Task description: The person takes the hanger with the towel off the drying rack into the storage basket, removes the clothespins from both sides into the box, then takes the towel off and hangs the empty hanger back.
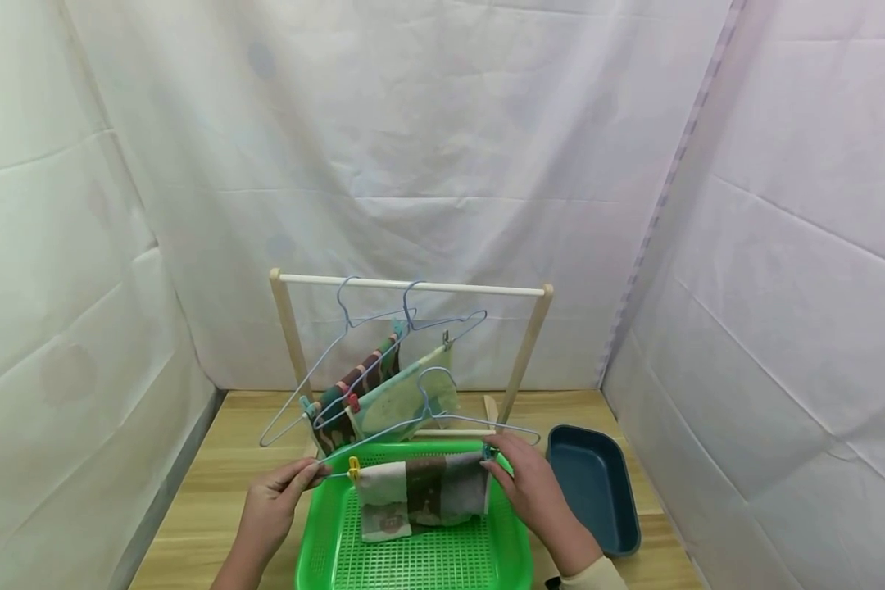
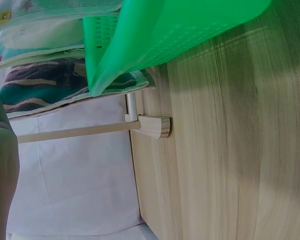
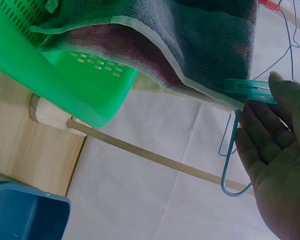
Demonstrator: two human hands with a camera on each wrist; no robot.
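Note:
A blue wire hanger (image 1: 391,428) is held over the green basket (image 1: 306,541); a grey, white and brown cloth (image 1: 424,496) hangs from its lower bar. My left hand (image 1: 276,492) pinches the hanger's left end, beside a yellow clip (image 1: 354,468) on the cloth's left corner. At the right corner, my right hand (image 1: 534,487) pinches a teal clip (image 3: 250,90) between thumb and fingers; the right wrist view has this clip across the cloth's edge and the hanger bar. Only part of my left hand (image 2: 1,160) shows in the left wrist view.
Behind the basket stands a wooden rack with a white rail (image 1: 442,287). Two hangers on it carry a striped dark cloth (image 1: 369,373) and a pale green cloth (image 1: 406,397), held by clips. A dark blue tray (image 1: 593,492) lies right of the basket on the wooden table (image 1: 206,483).

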